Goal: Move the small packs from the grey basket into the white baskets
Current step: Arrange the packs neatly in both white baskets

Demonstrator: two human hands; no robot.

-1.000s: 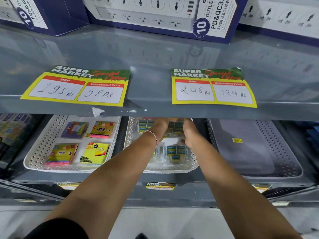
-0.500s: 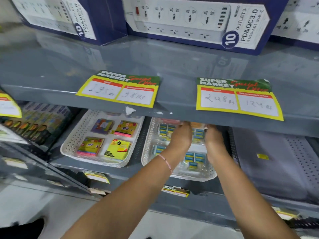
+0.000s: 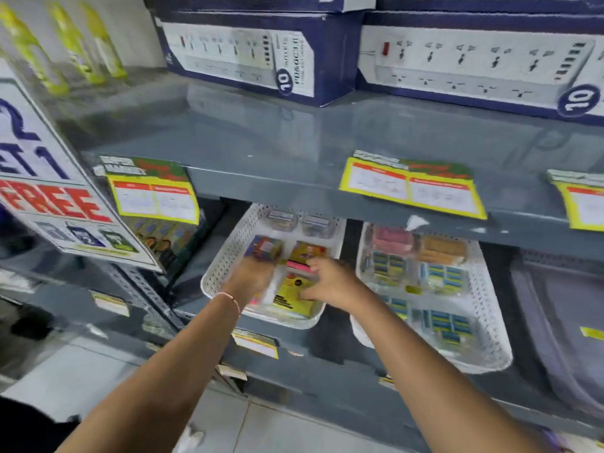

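Two white perforated baskets sit side by side on the lower shelf. The left white basket (image 3: pixel 218 270) holds colourful small packs: a purple one (image 3: pixel 264 246), a pink-edged yellow one (image 3: pixel 307 253) and a yellow pack (image 3: pixel 291 300). Both hands are inside it. My left hand (image 3: pixel 251 276) presses down on the near-left packs, its fingers hidden. My right hand (image 3: pixel 330 282) rests with fingers spread on the yellow pack. The right white basket (image 3: pixel 490 325) holds several blue-and-yellow packs. The grey basket (image 3: pixel 555 308) lies at the far right, partly cut off.
A grey shelf (image 3: pixel 294 148) overhangs the baskets, with yellow price tags (image 3: pixel 411 188) on its lip and blue power-strip boxes (image 3: pixel 248 57) on top. A slanted "FREE" sign (image 3: pixel 55 204) juts out on the left. Tiled floor (image 3: pixel 261 426) lies below.
Both hands have moved from the basket of blue-and-yellow packs leftward into the left white basket. The view has swung left and the picture is blurred.
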